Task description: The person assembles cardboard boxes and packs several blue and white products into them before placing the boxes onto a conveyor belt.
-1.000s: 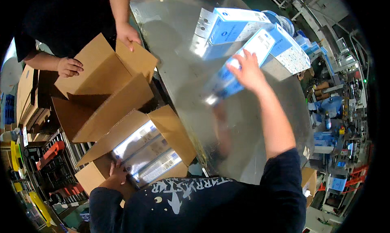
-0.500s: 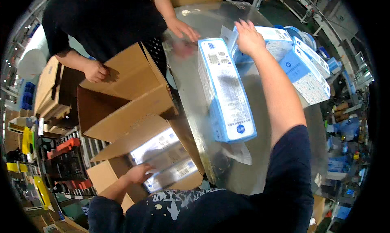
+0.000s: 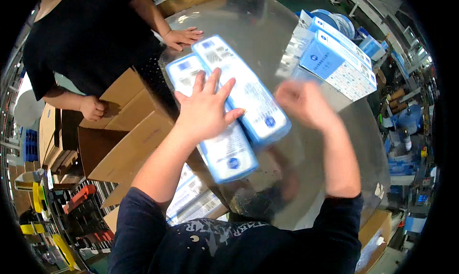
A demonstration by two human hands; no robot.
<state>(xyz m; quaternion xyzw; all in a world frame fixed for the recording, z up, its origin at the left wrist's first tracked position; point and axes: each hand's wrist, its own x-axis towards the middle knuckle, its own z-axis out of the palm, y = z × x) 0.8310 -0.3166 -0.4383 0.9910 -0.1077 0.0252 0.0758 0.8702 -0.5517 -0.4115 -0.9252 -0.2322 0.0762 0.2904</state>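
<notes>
Two long white-and-blue boxes lie side by side on the metal table (image 3: 330,164): a left box (image 3: 224,147) and a right box (image 3: 256,99). My left hand (image 3: 205,104) rests on top of them with its fingers spread. Just right of the boxes, my right hand (image 3: 303,102) is smeared by motion, and its fingers cannot be made out clearly. Beyond it, several similar blue-and-white boxes (image 3: 330,59) stand at the table's right side.
A person across from me has one hand (image 3: 181,36) on the table near the boxes' far end, the other hand (image 3: 93,107) at an open brown carton (image 3: 136,145). Nearer me, white-and-blue boxes (image 3: 193,197) lie in another carton, partly hidden by my left arm.
My left hand has come up from the near carton onto the boxes. My right hand has drawn back from the far boxes. A second box now lies beside the first, which has shifted left.
</notes>
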